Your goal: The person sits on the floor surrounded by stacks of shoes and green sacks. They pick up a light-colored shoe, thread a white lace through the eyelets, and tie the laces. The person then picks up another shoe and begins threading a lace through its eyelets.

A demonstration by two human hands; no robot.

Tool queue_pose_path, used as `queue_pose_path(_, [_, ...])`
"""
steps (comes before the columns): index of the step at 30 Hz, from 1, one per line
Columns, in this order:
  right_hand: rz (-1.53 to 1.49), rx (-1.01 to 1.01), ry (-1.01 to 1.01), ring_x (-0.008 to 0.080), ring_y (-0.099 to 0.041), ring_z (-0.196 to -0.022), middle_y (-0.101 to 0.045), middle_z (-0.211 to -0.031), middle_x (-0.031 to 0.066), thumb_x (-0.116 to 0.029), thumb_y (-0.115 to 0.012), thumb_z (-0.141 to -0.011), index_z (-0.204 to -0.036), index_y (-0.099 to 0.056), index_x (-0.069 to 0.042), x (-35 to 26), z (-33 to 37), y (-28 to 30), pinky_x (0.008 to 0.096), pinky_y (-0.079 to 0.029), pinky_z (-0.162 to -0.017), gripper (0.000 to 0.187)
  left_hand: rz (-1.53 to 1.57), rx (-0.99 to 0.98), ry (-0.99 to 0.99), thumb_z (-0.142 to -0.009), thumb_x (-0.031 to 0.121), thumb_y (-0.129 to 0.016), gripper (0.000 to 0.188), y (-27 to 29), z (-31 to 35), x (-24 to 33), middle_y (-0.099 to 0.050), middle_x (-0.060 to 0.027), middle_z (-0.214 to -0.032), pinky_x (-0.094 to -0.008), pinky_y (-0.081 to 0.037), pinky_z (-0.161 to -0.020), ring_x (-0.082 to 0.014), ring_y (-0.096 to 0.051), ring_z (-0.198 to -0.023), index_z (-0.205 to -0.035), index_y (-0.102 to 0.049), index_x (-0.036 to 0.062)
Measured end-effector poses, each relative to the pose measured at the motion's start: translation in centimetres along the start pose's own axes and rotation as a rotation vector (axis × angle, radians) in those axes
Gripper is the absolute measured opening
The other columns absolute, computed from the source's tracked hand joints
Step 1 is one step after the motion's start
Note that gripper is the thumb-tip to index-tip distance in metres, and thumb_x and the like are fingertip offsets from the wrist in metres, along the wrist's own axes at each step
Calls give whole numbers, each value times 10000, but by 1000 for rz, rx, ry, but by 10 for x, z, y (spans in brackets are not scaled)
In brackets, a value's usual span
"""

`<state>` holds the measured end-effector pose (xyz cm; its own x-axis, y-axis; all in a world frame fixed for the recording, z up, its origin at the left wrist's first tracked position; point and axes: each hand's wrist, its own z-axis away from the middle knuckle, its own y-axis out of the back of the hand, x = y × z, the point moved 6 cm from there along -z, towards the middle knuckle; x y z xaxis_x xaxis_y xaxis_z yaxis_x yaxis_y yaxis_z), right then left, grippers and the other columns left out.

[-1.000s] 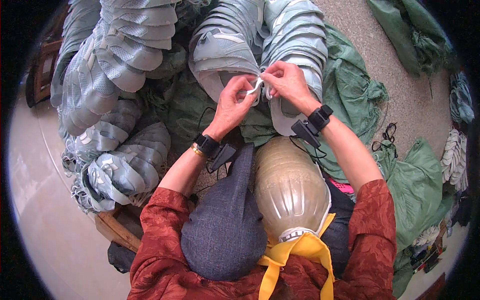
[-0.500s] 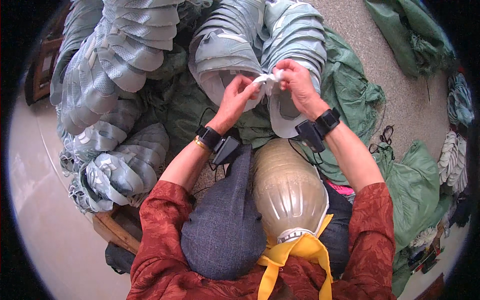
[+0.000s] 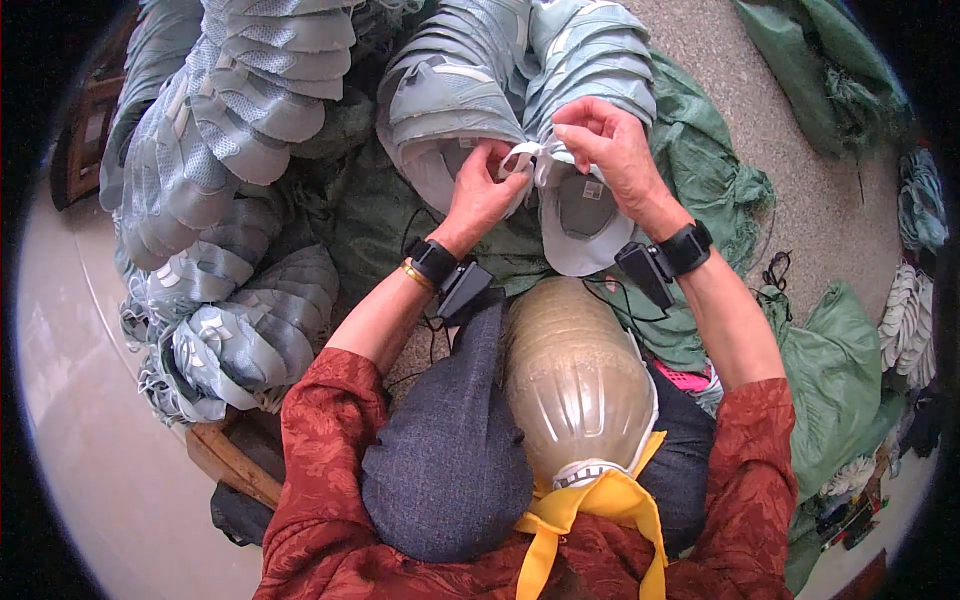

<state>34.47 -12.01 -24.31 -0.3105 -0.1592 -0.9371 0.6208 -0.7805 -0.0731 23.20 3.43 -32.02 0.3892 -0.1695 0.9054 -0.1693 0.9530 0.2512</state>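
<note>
Two long stacks of nested light grey-blue shoe uppers (image 3: 440, 105) and shoe uppers (image 3: 592, 60) lie side by side ahead of me, their open ends toward me. A white fabric strip (image 3: 541, 153) with a knot and loops joins them at the near ends. My left hand (image 3: 484, 190) pinches the strip's left loop between thumb and fingers. Just right of the knot, my right hand (image 3: 612, 160) is raised over the right stack with fingers loosely curled and thumb apart. Nothing shows between its fingers.
More stacked uppers (image 3: 215, 110) rise at the left, above a loose heap (image 3: 245, 330). Green sacking (image 3: 700, 190) lies under the stacks; another green sack (image 3: 835, 370) is at right. A large clear plastic bottle shape (image 3: 580, 385) with yellow cloth (image 3: 600, 500) covers my right thigh.
My right hand has let go of the white strip and moved slightly up and right. My left hand has shifted a little downward, and the strip's loops now show more plainly.
</note>
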Motion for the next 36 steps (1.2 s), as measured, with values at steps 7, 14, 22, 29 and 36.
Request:
queue_pose_path(7, [152, 50, -2, 34, -587, -696, -697, -811, -21, -165, -734, -888, -1001, -721, -32, -2, 0, 5, 216, -462, -585, 174, 157, -23, 119, -880, 223, -759, 308, -14, -2, -1, -656, -27, -934, -274, -484, -776, -112, -588, -837, -1066, -658, 0])
queue_pose_path(14, [315, 63, 65, 30, -543, -610, -651, -693, -37, -148, -694, -893, -950, -723, -26, -16, 6, -6, 221, -433, -556, 137, 317, 0, 192, -983, 315, -654, 352, -8, -16, 2, -667, -23, -951, -266, -478, -761, -89, -578, -823, -1095, -672, -18])
queue_pose_path(22, [-138, 112, -48, 31, -503, -569, -617, -707, -53, -129, -696, -915, -1001, -713, -39, -15, 2, 15, 199, -408, -522, 126, 263, 23, 126, -1025, 324, -610, 328, -7, -14, 23, -665, -7, -921, -270, -464, -741, -87, -575, -815, -1053, -676, 4])
queue_pose_path(29, [-215, 151, -7, 54, -608, -723, -700, -901, 19, -161, -739, -912, -1068, -702, -22, -5, -10, 33, 217, -520, -654, 213, -140, 145, -378, -997, 204, -623, 211, 1, 4, 76, -686, -97, -900, -332, -504, -777, -172, -638, -827, -1005, -635, -7])
queue_pose_path(36, [-141, 94, -14, 90, -670, -905, -740, -1090, 55, -154, -734, -915, -1245, -635, -40, 8, -16, 43, 238, -545, -787, 363, -384, -28, -353, -984, 164, -625, 162, 8, -24, 102, -672, -212, -849, -411, -507, -690, -310, -667, -773, -991, -589, 6])
